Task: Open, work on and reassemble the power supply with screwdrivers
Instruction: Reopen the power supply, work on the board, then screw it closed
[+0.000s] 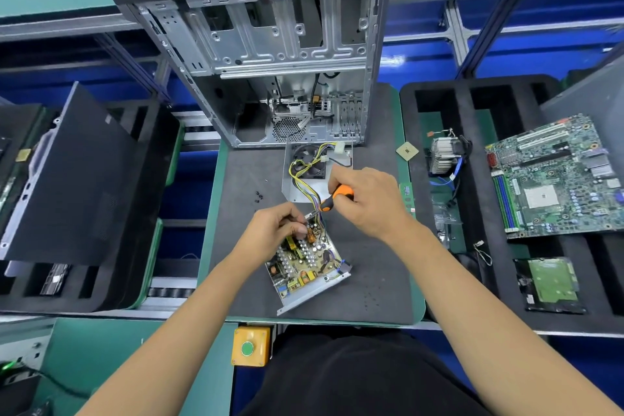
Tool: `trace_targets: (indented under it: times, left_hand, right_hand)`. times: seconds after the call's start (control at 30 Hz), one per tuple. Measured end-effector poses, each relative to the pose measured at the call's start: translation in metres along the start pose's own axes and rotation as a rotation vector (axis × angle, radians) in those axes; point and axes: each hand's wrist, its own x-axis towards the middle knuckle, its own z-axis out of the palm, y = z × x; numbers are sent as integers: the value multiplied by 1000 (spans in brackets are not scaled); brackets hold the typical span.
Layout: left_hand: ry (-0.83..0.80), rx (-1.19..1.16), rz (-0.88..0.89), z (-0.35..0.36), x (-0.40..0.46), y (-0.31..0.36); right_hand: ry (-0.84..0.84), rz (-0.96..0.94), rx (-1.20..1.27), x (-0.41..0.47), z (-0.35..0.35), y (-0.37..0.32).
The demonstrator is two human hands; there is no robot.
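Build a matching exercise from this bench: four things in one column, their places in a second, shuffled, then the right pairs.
Things:
1. screwdriver
2. motherboard
3. loose screws
4. push button

Places:
A. on the grey mat, left of the power supply cover
B. in the yellow box at the bench's front edge
C. gripped in the right hand
D. on the black foam tray at the right

Pairs: 1-C, 2-D, 3-A, 4-B

1 head view, looking steeply down, close over dark work mat [243, 280].
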Motion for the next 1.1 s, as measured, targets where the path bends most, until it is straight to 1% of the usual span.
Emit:
trace_targets:
  times: [0.17, 0.23, 0.27, 0.33, 0.4, 0.47, 0.53, 0.57, 0.63, 0.7, 0.77, 0.9, 1.0, 1.03, 1.1]
  left_hand:
    - [-27, -183, -39, 0, 2, -1]
    - [-9, -193, -23, -1, 3, 0]
    - [15, -158, -14, 1, 3, 1]
    - [28, -17, 1, 10, 4, 2]
    - [-40, 204, 50, 26, 5, 6]
    - [-118, 496, 180, 46, 6, 9]
    - [-273, 679, 286, 67, 6, 10]
    - [-354, 710, 299, 75, 7, 11]
    - [-480, 704, 258, 83, 11, 13]
    - [-537, 720, 209, 85, 14, 17]
    - [-554, 726, 195, 83, 16, 20]
    - [-514, 643, 159, 69, 16, 20]
    - [-530, 631, 120, 56, 5, 13]
    - [-517, 648, 115, 55, -1, 11]
    - [-437, 677, 127, 57, -15, 5]
  right_hand:
    - [34, 82, 22, -8, -10, 10]
    - [38, 104, 16, -12, -15, 14]
    - [39, 115, 9, -14, -18, 18]
    - [53, 136, -11, -18, -24, 26]
    - [78, 149, -46, -22, -31, 36]
    - [90, 163, -80, -25, -38, 45]
    - [94, 188, -89, -28, -43, 51]
    - [91, 198, -91, -29, -44, 53]
    - [87, 207, -103, -31, -43, 56]
    - [89, 208, -120, -33, -40, 57]
    - [72, 213, -119, -34, -39, 57]
    - [38, 220, -123, -34, -35, 54]
    - [2, 216, -121, -34, -29, 51]
    - [-11, 209, -126, -35, -26, 49]
    - [-39, 190, -146, -36, -19, 46]
